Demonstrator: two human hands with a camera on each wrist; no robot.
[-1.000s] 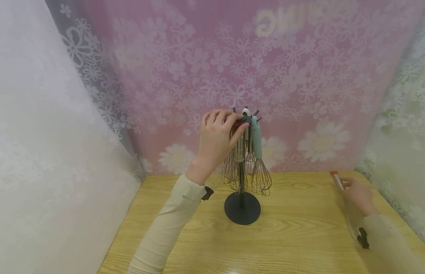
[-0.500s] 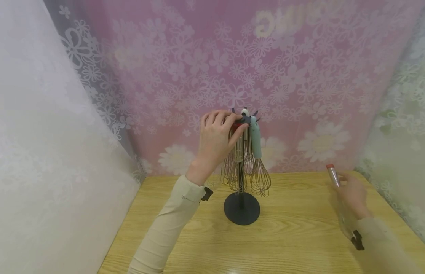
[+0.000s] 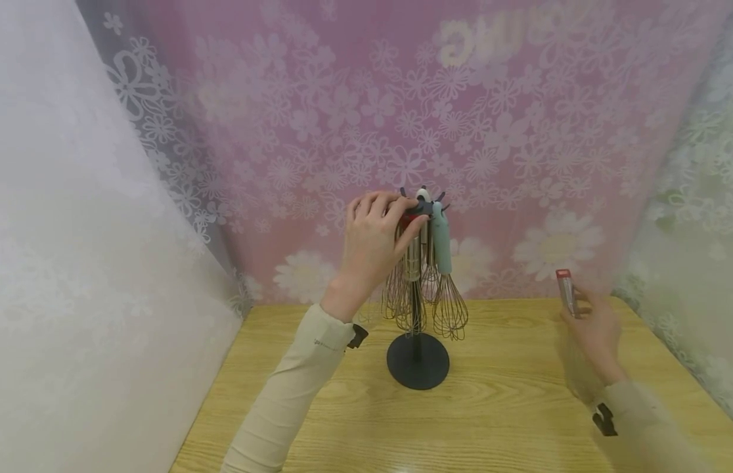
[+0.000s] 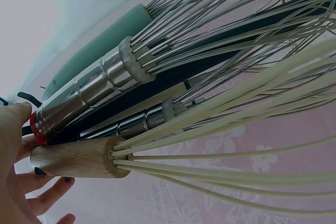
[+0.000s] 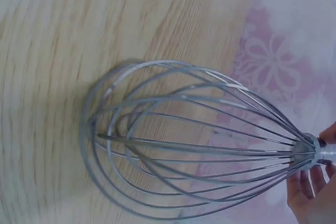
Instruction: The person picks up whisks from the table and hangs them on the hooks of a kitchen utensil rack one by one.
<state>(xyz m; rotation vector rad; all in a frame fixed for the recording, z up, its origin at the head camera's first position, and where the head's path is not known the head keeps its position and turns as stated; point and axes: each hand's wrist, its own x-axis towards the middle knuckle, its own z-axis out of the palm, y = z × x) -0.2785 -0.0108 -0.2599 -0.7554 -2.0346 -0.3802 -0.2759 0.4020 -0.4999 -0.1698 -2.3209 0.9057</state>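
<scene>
My left hand (image 3: 371, 231) grips the top of a black whisk stand (image 3: 418, 361), thumb and fingers around its hooks. Several whisks hang there. One has a teal handle (image 3: 441, 244); a steel-handled whisk (image 4: 97, 83) with a red end and a whisk with a wooden handle (image 4: 81, 158) and cream wires hang close to the left fingers. Off to the right, my right hand (image 3: 598, 332) holds another steel whisk (image 3: 565, 289) by its handle, red end up. In the right wrist view, its wire balloon and grey collar (image 5: 303, 151) show below the fingers.
The stand's round base rests on a wood-grain table (image 3: 508, 407). Behind it hangs a pink flowered cloth (image 3: 355, 118). A white cloth (image 3: 106, 263) borders the left side, and a pale flowered one (image 3: 697, 249) borders the right.
My right hand has moved left and farther from the camera with the steel whisk, whose red end now stands higher in the view. The left hand and stand hold nearly still.
</scene>
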